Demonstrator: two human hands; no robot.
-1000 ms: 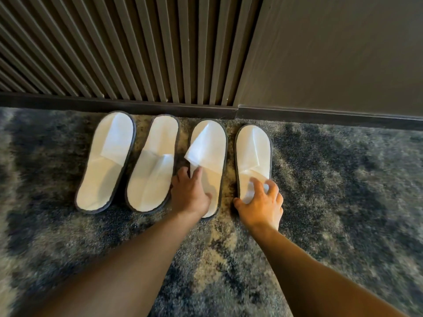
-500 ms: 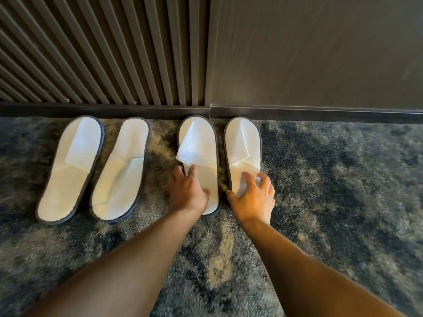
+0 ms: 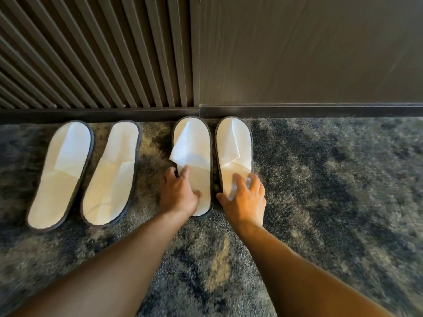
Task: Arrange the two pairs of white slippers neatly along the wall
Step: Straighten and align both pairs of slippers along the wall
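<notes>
Four flat white slippers with dark trim lie on the carpet, toes toward the wall. The left pair, the far-left slipper [image 3: 60,175] and its mate [image 3: 112,175], lies side by side, tilted slightly to the right. The right pair stands straight with toes at the baseboard: the third slipper [image 3: 194,138], whose strap flap sticks out on its left, and the fourth slipper [image 3: 233,138]. My left hand [image 3: 179,193] grips the third slipper's heel end. My right hand [image 3: 245,202] grips the fourth slipper's heel, fingers spread over it.
A dark baseboard [image 3: 320,110] runs along the wall, with a slatted panel [image 3: 91,53] on the left and a smooth panel [image 3: 309,53] on the right. Mottled blue-grey carpet [image 3: 332,191] covers the floor on all sides.
Both hands have slid the right pair up to the baseboard and to the right, away from the left pair; a gap has opened between the pairs. The left pair has stayed put.
</notes>
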